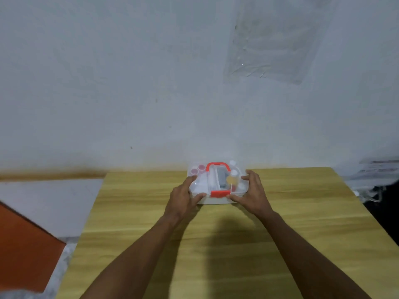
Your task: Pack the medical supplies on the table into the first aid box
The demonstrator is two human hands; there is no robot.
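Note:
The first aid box (218, 200) is a small clear plastic case with a red handle (217, 166) and a red front latch (220, 193). It stands at the far middle of the wooden table (216, 244), lid down. Through the lid I make out small bottles with pink and white caps, a grey item and a yellow one. My left hand (183, 197) grips the box's left end, thumb on the front edge. My right hand (252, 193) grips its right end, fingers over the lid's corner.
The table's far edge meets a white wall just behind the box. An orange panel (23, 249) lies on the floor to the left. Dark, blurred objects and cables (375, 190) sit off the table's right edge.

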